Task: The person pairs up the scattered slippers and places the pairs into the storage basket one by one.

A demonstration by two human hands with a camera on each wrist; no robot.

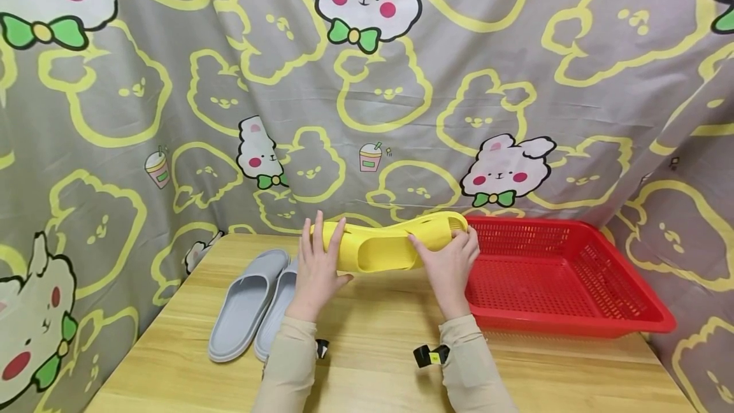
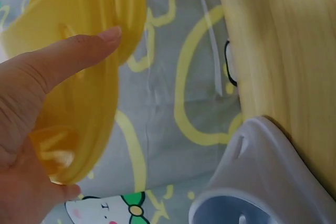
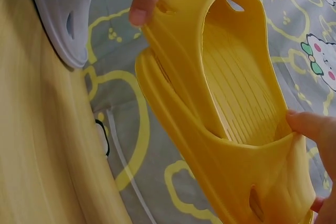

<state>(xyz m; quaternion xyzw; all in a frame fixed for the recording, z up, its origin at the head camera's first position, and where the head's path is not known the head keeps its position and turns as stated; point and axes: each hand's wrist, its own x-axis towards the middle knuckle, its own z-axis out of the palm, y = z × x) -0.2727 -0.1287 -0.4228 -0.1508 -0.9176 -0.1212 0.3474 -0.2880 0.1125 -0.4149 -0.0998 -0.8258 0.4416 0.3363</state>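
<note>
Raised above the table is a pair of yellow slippers [image 1: 431, 234], lying sideways and fitted into each other with their toe ends pointing opposite ways. My left hand [image 1: 316, 266] grips the left end, its fingers over the far side and the thumb along the near side. At the other end, my right hand [image 1: 451, 266] holds on with the thumb by the opening. The right wrist view shows the ribbed insole inside the yellow slippers [image 3: 210, 166]. Just left of my left hand, a grey slipper [image 1: 243, 304] rests beside another grey slipper [image 1: 280, 311], which the left arm partly hides.
A red perforated plastic basket [image 1: 645, 314] stands on the right of the wooden table [image 1: 375, 355], close to my right hand. Behind the table and at both sides hangs a grey curtain [image 1: 401, 139] with cartoon prints. Small black devices [image 1: 424, 355] are strapped at the wrists.
</note>
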